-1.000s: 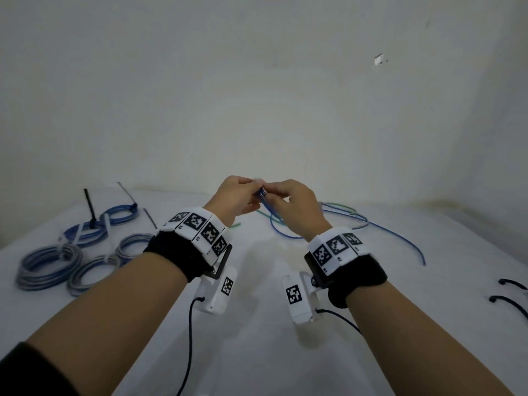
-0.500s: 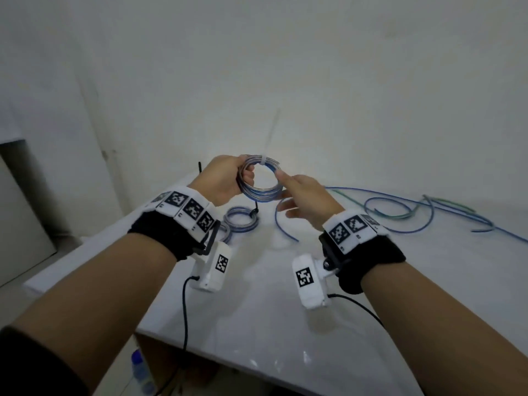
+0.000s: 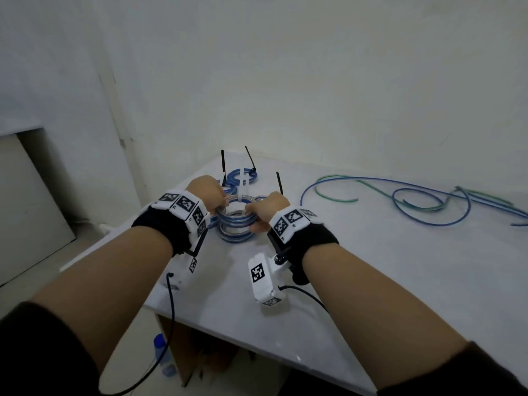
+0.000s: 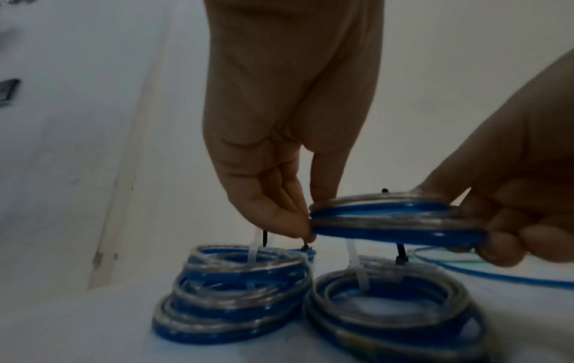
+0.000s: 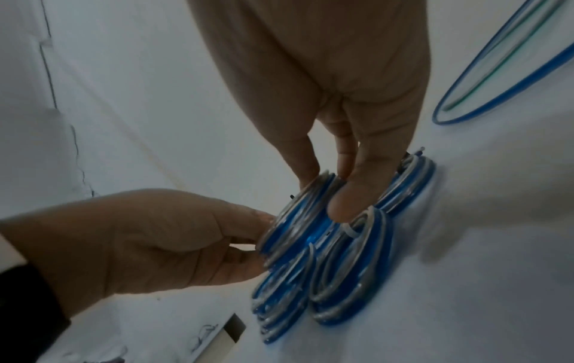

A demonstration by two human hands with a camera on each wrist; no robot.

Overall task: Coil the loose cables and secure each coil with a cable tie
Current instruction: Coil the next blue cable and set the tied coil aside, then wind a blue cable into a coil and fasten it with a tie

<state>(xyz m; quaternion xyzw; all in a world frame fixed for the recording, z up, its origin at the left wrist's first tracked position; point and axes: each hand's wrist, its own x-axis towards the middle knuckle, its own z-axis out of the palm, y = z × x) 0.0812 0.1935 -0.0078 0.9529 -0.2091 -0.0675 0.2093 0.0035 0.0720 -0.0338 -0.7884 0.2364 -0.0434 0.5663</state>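
Observation:
A blue and grey cable coil (image 3: 236, 207) with a white tie (image 3: 243, 187) standing up from it hangs just above the table's far left corner. My left hand (image 3: 211, 193) pinches its left rim (image 4: 313, 221). My right hand (image 3: 264, 209) grips its right rim, thumb and fingers curled round the strands (image 5: 313, 196). Right under it lie tied coils (image 4: 236, 292) (image 4: 391, 304) with white and black ties. More tied coils (image 3: 240, 178) lie behind. Loose blue and green cables (image 3: 400, 197) sprawl across the table to the right.
The white table (image 3: 371, 281) ends close to the left of the coils and at the front below my wrists. The wall stands right behind. A bottle (image 3: 161, 354) stands on the floor beneath. Bare tabletop lies between the coils and the loose cables.
My hands have carried the tied coil left and down to just over the other coils. The right hand, open beside it before, now grips its rim. The view has swung left.

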